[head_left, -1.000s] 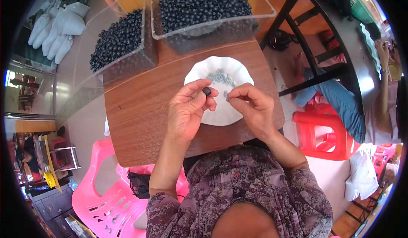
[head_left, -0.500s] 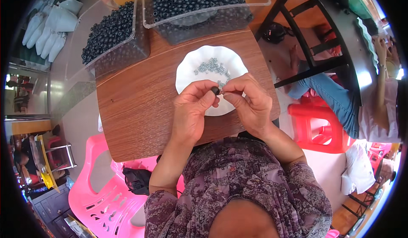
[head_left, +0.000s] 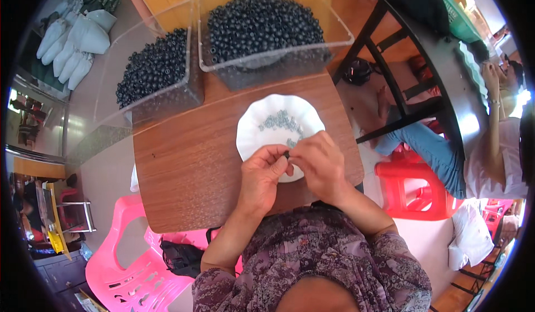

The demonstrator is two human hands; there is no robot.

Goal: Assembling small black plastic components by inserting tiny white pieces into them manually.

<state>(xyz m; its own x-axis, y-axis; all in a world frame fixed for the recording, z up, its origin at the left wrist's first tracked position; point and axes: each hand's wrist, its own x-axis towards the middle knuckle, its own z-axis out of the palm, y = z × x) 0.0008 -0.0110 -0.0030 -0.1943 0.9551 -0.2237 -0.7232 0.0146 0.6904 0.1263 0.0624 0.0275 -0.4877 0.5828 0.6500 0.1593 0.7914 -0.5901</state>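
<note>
A small black bead (head_left: 286,155), seemingly round though mostly covered, is held nearer than the scattered pale bits (head_left: 280,121).

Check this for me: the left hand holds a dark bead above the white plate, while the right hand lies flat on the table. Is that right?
Not quite. The head view shows the right hand raised and curled in at the bead, not flat on the table. The left hand does hold that bead above the white plate.

Hands (head_left: 261,177) (head_left: 319,164) together at a dark bead (head_left: 286,155), white scalloped plate (head_left: 248,139) beneath, clear bins (head_left: 237,76) of dark beads (head_left: 264,27) beyond
</note>
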